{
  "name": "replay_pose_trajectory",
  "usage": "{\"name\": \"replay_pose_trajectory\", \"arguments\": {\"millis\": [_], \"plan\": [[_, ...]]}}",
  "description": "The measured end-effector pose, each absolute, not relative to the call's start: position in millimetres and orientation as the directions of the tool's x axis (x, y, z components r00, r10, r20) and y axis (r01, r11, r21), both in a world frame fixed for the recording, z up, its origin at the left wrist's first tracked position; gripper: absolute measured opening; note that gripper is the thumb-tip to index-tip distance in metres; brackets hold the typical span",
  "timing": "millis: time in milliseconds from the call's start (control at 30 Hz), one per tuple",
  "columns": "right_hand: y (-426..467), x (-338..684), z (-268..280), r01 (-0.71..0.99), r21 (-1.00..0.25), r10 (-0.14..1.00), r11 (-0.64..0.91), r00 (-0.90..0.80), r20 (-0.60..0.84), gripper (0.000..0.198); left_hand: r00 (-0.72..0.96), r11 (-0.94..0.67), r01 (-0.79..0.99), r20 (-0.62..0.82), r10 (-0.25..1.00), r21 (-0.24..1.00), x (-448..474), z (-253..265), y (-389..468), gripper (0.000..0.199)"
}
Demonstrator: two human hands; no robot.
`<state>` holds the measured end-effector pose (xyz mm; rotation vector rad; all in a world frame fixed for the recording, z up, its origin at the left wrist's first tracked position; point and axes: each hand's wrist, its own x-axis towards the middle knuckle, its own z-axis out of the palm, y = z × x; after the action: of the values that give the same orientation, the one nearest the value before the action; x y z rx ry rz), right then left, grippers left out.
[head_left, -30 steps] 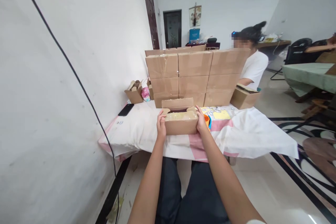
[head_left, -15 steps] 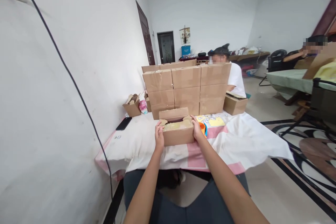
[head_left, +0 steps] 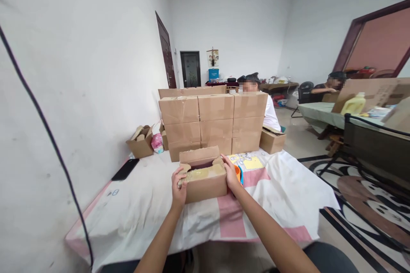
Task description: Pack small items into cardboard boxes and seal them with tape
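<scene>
A small brown cardboard box [head_left: 206, 187] with its top flaps raised sits in front of me on the cloth-covered table [head_left: 141, 217]. My left hand [head_left: 178, 185] grips its left end, fingers over the top corner. Against the right end presses my right hand [head_left: 231, 173], its fingers along the side and upper edge. The inside of the box is mostly dark, so I cannot tell what it contains. Just right of my right hand is an orange and blue round object [head_left: 238, 175], partly hidden by that hand.
Behind the box stands a wall of stacked cartons [head_left: 214, 123]. A black phone [head_left: 125, 169] and an open carton [head_left: 141, 143] lie to the left; another carton [head_left: 272, 140] is at the right. A person in a white top [head_left: 272, 113] sits behind the stack.
My view has shifted, so the table sits lower and further left. Both hands keep their hold on the box, which looks slightly tilted compared with before.
</scene>
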<state>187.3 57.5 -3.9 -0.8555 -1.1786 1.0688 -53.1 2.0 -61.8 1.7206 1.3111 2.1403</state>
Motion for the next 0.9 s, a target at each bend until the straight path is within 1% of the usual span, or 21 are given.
{"name": "replay_pose_trajectory", "arguments": {"millis": [133,367,500,600,700,800,900], "plan": [[55,189,0,-0.172,-0.937,0.952,0.303,0.017,0.305,0.047,-0.341,-0.621,0.446,0.764,0.547,0.644,-56,-63,4,0.047],[59,199,1,-0.16,-0.953,0.961,0.259,-0.062,0.271,0.045,-0.337,-0.594,0.475,0.758,0.559,0.649,-55,-62,5,0.044],[54,202,0,-0.163,-0.954,0.958,0.252,-0.101,0.27,0.047,-0.338,-0.578,0.495,0.756,0.561,0.649,-52,-56,2,0.039],[50,200,-3,-0.199,-0.949,0.957,0.246,-0.106,0.271,0.051,-0.33,-0.566,0.51,0.754,0.567,0.648,-51,-55,1,0.033],[50,198,-5,-0.24,-0.949,0.962,0.204,-0.131,0.24,0.051,-0.334,-0.554,0.515,0.749,0.572,0.654,-54,-60,1,0.026],[51,196,-6,-0.272,-0.949,0.968,0.161,-0.142,0.205,0.051,-0.338,-0.555,0.517,0.751,0.568,0.652,-58,-67,3,0.023],[54,196,-4,-0.265,-0.953,0.975,0.146,-0.122,0.184,0.06,-0.347,-0.559,0.5,0.744,0.571,0.662,-61,-72,3,0.02]]}}
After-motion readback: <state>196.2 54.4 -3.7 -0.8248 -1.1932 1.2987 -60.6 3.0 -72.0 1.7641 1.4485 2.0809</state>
